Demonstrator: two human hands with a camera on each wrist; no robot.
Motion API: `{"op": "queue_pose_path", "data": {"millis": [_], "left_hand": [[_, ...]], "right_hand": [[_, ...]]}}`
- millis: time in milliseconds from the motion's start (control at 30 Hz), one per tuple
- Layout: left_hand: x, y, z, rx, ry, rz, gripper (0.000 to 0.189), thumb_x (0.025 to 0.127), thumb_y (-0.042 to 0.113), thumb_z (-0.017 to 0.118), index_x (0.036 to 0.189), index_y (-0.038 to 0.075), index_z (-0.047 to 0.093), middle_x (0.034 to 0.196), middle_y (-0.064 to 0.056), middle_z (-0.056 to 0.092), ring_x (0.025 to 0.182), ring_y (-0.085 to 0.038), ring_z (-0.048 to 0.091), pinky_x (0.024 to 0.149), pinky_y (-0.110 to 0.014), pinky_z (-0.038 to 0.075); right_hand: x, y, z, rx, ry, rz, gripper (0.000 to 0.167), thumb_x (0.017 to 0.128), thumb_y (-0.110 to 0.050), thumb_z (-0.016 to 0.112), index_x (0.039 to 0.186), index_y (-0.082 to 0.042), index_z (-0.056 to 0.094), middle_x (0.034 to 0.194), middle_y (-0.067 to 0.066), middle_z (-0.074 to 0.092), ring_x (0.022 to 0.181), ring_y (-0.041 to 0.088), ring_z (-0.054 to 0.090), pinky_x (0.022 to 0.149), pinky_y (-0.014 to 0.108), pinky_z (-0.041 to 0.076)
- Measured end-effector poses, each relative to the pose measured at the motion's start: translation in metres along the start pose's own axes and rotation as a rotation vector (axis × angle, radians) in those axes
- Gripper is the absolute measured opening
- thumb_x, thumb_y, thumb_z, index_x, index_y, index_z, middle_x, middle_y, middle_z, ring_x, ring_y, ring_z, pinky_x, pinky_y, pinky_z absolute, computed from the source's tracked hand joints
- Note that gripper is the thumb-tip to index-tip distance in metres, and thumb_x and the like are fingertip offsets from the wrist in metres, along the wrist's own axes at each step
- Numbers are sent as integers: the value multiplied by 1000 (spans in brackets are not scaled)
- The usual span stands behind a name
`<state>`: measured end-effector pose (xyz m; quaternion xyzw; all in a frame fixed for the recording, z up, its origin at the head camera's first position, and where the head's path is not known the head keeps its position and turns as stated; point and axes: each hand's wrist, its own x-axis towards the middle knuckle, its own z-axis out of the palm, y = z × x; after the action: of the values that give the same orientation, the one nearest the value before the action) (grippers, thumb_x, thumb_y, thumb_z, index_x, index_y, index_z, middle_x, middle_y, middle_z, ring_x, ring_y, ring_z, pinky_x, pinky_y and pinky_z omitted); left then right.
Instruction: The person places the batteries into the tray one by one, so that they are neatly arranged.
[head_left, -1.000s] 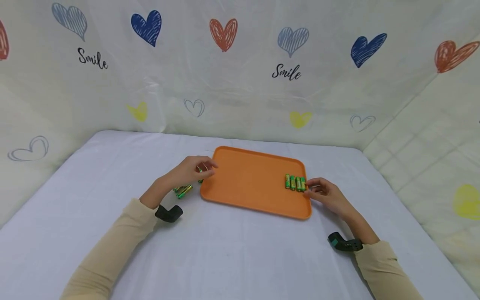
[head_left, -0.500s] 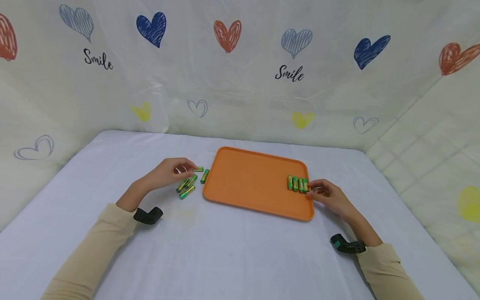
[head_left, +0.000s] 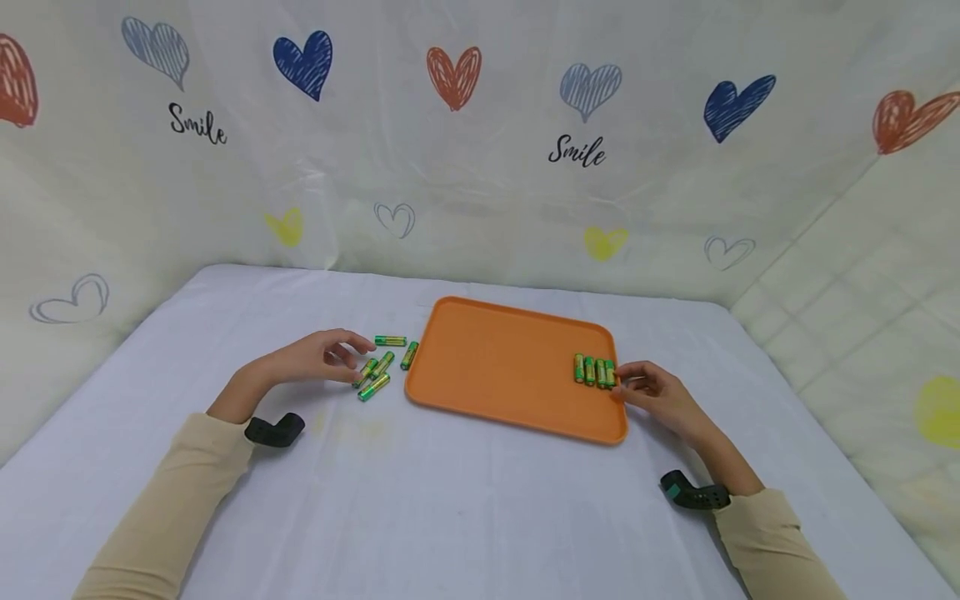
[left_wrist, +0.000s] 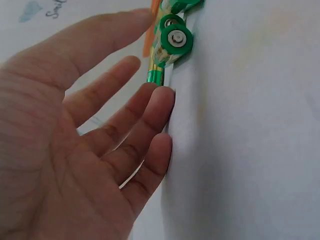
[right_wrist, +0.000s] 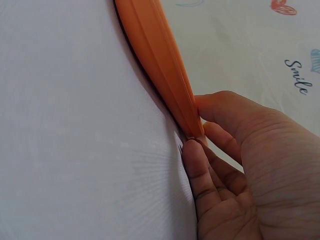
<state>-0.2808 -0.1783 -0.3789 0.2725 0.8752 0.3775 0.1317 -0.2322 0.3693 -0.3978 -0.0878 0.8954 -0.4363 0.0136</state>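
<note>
Left hand (head_left: 311, 357), released, fingers slack, beside five green-and-gold cylindrical batteries (head_left: 374, 387), loose on the white-covered desk (head_left: 450, 517). One shallow rectangular orange tray (head_left: 487, 358), four matching batteries (head_left: 590, 372) in a row inside its right edge. Right hand (head_left: 662, 398), apparently pinching the tray's right rim.

A pale off-white, slightly glossy sheet (head_left: 502, 183) covers the back wall and continues along both sides. It is printed with dark blue hearts (head_left: 304, 65), scribbled red hearts (head_left: 454, 77), striped grey-blue hearts (head_left: 591, 90), small yellow hearts (head_left: 606, 243), thin outlined hearts (head_left: 395, 220) and black cursive "Smile" lettering (head_left: 577, 151). Grid-like creases mark the right side. Below stands a broad table under a smooth white cloth (head_left: 480, 517), in soft, diffuse light.
</note>
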Motion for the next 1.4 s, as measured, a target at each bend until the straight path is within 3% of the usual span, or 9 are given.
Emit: {"op": "queue_pose_path", "data": {"millis": [200,400,700,933,1400], "left_hand": [[-5,-5,0,12,-81,-5,60,85,23,77,137,7,52,129,-9,57,112,-24,51,97,-38,40],[-1,-6,1,33,-97,-10,68,84,23,78,143,10,45,138,-8,50,115,-24,48,95,-38,37],[1,-2,-1,50,-88,9,65,85,23,77,142,12,48,139,-7,51,115,-23,50,95,-36,38],[1,-3,-2,50,-85,-9,60,85,23,77,139,14,52,119,-5,56,109,-21,48,93,-34,37],[-1,-7,0,26,-37,-9,58,82,20,80,131,4,55,109,-6,59,103,-22,52,87,-28,42]], "right_hand": [[0,0,0,-17,-3,5,45,93,-21,69,126,4,53,115,19,57,87,9,55,73,19,46],[-2,-2,-2,-24,1,3,44,93,-23,68,126,3,53,114,17,57,87,7,55,75,18,46],[-2,-3,-5,-29,4,3,45,94,-24,68,128,1,53,115,16,57,88,7,54,75,17,46],[-1,-2,-4,-11,-3,16,47,93,-24,69,129,2,53,115,16,57,87,8,55,74,18,46],[1,-1,-1,7,-16,1,45,93,-22,69,127,3,53,113,16,57,88,8,55,75,18,46]]}}
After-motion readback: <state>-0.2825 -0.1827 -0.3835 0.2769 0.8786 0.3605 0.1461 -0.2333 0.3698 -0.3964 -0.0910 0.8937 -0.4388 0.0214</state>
